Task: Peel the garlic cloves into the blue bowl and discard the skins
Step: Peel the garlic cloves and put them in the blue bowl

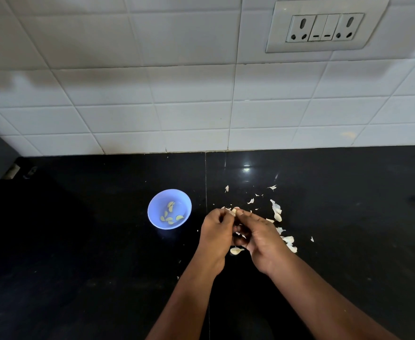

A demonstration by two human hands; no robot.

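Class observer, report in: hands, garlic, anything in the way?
Both hands pinch one garlic clove, left hand, right hand. Blue bowl holds peeled cloves. Skins litter counter; nothing blocking.

No readable text, labels, brands or numbers — none anywhere.

1 blue bowl [169,209] on the black surface [79,241]. Peeled cloves in the bowl [169,214]: about 6, some overlapping, so the count isn't firm. 2 hands: left hand [216,231], right hand [260,241], pinching 1 garlic clove [233,211] between them. 1 loose clove [236,250] on the surface just under the hands. Skin scraps [276,209] scattered toward the surface's right side: roughly 10 bigger pieces plus many tiny flecks, too small to count exactly. 1 wall plate [324,25] with 2 sockets and 2 switches.
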